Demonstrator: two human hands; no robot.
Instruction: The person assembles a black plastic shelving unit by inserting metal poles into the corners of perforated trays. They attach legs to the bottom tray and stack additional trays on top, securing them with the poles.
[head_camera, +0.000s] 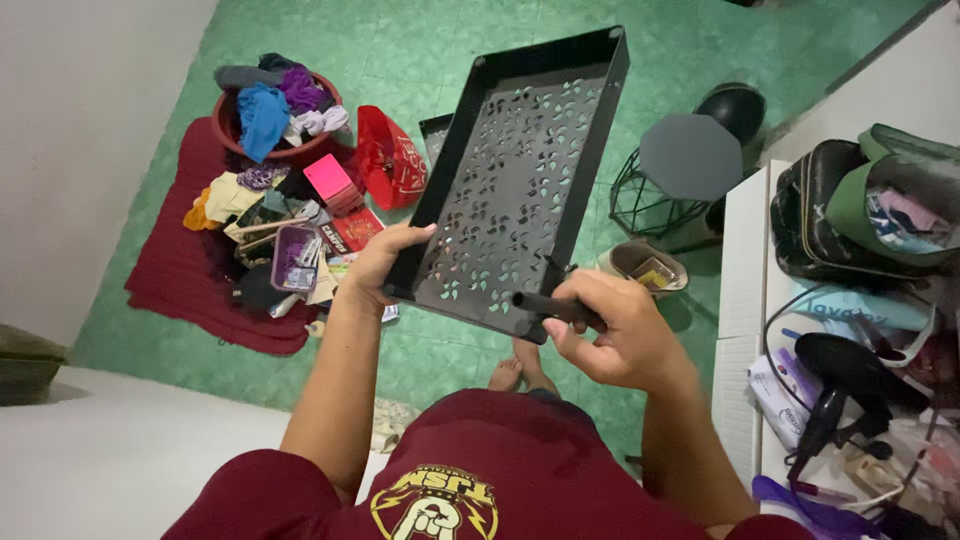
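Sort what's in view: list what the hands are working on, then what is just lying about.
In hand:
- black perforated tray, left hand gripping its near corner
- black rod, held by right hand against the tray's edge

Lying about:
- basin of clothes
- red mat
- hair dryer
- grey stool

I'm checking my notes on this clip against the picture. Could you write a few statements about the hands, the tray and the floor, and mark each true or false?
1. The left hand grips a corner of the black perforated tray. True.
2. The right hand holds a black tube against the tray's near edge. True.
3. The tray is full of clothes. False: it is empty; the clothes sit in the red basin.
4. The floor is green. True.
5. The grey stool stands on the red mat. False: it stands on the green floor.
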